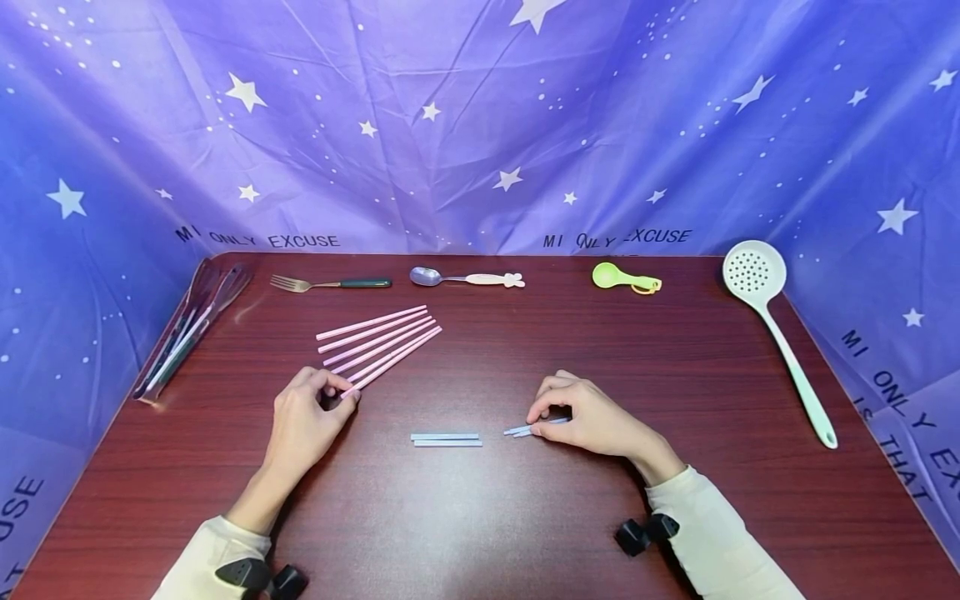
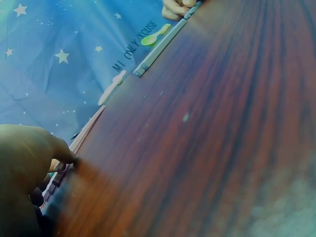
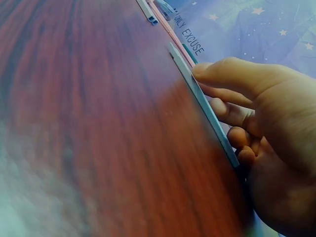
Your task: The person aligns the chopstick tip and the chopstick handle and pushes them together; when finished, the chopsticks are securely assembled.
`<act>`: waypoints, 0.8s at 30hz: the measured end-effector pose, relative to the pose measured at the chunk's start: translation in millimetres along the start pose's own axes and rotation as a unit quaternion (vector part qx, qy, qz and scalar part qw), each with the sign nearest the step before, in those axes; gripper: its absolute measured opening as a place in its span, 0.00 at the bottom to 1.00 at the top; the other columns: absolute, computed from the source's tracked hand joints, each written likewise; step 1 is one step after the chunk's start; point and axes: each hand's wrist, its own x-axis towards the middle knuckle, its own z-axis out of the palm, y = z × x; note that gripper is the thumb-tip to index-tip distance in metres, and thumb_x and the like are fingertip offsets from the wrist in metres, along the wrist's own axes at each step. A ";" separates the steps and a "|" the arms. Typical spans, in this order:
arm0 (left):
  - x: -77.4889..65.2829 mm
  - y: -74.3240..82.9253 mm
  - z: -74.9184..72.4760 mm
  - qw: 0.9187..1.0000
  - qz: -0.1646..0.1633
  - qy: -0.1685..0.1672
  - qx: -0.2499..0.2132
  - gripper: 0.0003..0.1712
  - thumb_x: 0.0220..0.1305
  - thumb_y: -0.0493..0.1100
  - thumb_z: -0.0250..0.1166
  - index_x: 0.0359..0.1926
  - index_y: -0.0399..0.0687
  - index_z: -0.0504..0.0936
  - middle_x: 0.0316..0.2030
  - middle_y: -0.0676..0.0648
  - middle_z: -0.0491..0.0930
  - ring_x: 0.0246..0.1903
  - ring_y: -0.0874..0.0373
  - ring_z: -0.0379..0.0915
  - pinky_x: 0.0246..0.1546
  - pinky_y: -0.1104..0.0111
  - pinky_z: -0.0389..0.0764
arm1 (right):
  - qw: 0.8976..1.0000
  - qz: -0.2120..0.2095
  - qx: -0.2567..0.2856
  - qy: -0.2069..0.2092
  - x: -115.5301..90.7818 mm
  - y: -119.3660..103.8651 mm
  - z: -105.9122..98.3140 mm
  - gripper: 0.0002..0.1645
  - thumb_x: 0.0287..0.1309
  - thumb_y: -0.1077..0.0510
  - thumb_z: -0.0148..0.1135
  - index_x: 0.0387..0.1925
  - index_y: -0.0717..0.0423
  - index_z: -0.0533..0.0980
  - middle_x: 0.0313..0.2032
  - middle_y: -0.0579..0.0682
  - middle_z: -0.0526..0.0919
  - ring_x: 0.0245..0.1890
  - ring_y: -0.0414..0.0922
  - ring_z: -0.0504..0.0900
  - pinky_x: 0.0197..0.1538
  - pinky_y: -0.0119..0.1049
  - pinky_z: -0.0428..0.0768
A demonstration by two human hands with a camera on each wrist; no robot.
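Several slim pink sticks (image 1: 371,322), resembling chopsticks, lie fanned side by side on the table, left of the middle. My left hand (image 1: 311,417) pinches the near left end of the closest pink stick (image 1: 393,362) between thumb and forefinger. To the right, my right hand (image 1: 588,414) pinches short pale blue sticks (image 1: 517,431) low over the table; the right wrist view has one blue stick (image 3: 205,104) running along the fingers, with the thumb on it. Two more pale blue sticks (image 1: 446,437) lie parallel between my hands.
Along the back lie a fork (image 1: 363,283), a spoon with a white handle (image 1: 491,280) and a green measuring spoon (image 1: 609,276). A pale green skimmer (image 1: 780,333) lies at the right. A clear holder with utensils (image 1: 187,333) sits at the left edge. Starry cloth (image 1: 465,125) hangs round the table.
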 end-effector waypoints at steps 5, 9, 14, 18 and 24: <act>-0.2 0.0 -0.3 1.000 -0.004 -0.001 0.002 0.09 0.50 0.36 0.77 0.27 0.52 0.85 0.25 0.51 0.75 0.26 0.63 0.66 0.31 0.74 0.62 | 1.000 0.007 0.006 -0.006 -0.8 0.1 -1.2 0.09 0.56 0.58 0.76 0.36 0.38 0.86 0.33 0.33 0.80 0.37 0.35 0.73 0.41 0.29 0.74; -0.5 -1.9 -0.1 1.000 -0.007 0.000 0.003 0.09 0.50 0.37 0.77 0.27 0.53 0.84 0.26 0.51 0.75 0.26 0.64 0.65 0.31 0.75 0.63 | 1.000 0.001 0.008 -0.006 -0.6 0.4 -1.0 0.09 0.57 0.58 0.76 0.35 0.39 0.86 0.33 0.33 0.80 0.37 0.35 0.73 0.41 0.29 0.74; -0.4 -3.8 0.2 1.000 -0.008 0.002 0.002 0.09 0.49 0.37 0.78 0.27 0.53 0.84 0.26 0.52 0.75 0.27 0.64 0.66 0.31 0.75 0.63 | 1.000 -0.004 0.010 -0.004 -0.7 1.2 -0.4 0.08 0.57 0.58 0.76 0.35 0.40 0.86 0.33 0.34 0.81 0.37 0.35 0.74 0.41 0.29 0.74; -0.2 0.5 -0.7 1.000 -0.008 0.008 -0.008 0.10 0.50 0.38 0.78 0.27 0.53 0.84 0.26 0.52 0.75 0.27 0.65 0.67 0.32 0.77 0.64 | 1.000 0.000 0.008 -0.005 -0.8 0.7 -0.3 0.08 0.57 0.58 0.76 0.34 0.39 0.86 0.33 0.35 0.81 0.37 0.35 0.74 0.41 0.29 0.74; -4.7 23.9 0.0 0.996 0.047 -0.001 -0.076 0.11 0.49 0.35 0.78 0.30 0.52 0.85 0.26 0.54 0.76 0.26 0.64 0.68 0.31 0.78 0.65 | 1.000 0.000 0.004 -0.006 -1.3 0.6 -0.7 0.06 0.58 0.57 0.75 0.34 0.40 0.86 0.33 0.34 0.80 0.37 0.35 0.73 0.41 0.29 0.74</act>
